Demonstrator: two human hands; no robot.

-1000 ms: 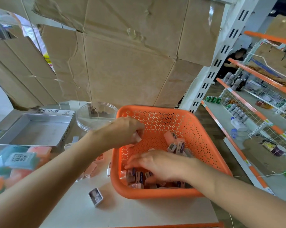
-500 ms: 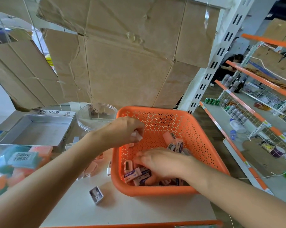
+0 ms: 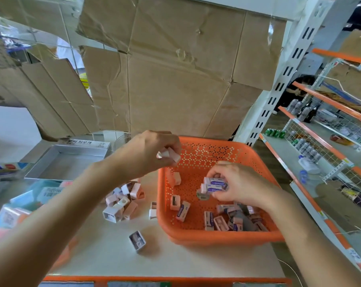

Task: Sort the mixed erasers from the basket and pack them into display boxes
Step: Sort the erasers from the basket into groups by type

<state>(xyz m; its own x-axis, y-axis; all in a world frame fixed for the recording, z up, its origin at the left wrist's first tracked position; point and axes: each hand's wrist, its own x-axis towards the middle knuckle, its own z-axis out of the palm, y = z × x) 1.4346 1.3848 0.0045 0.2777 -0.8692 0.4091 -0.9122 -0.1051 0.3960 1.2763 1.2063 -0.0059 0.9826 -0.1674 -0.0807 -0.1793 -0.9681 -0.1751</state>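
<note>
Left hand [image 3: 152, 154], forearm reaching in from the lower left, hovered above the orange basket's [image 3: 216, 238] left rim, curled fingers pinching pale erasers [image 3: 168, 155]. Right hand [image 3: 240, 183], low inside the basket, gripped sleeved erasers [image 3: 213, 184]. Loose erasers [image 3: 123, 201] lay on the worktop [image 3: 105, 255] near the open display box [image 3: 65, 162].

Shop: stocked retail shelving [image 3: 328, 129], cardboard [image 3: 175, 79] backdrop.

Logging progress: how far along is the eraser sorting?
Done: a pile of pink and white pieces lies beside the orange perforated plastic basket. In hand: the left hand pinches pale pieces, the right hand grips purple-labelled erasers. Left: loose erasers lie in the basket; the silver display box looks empty.
</note>
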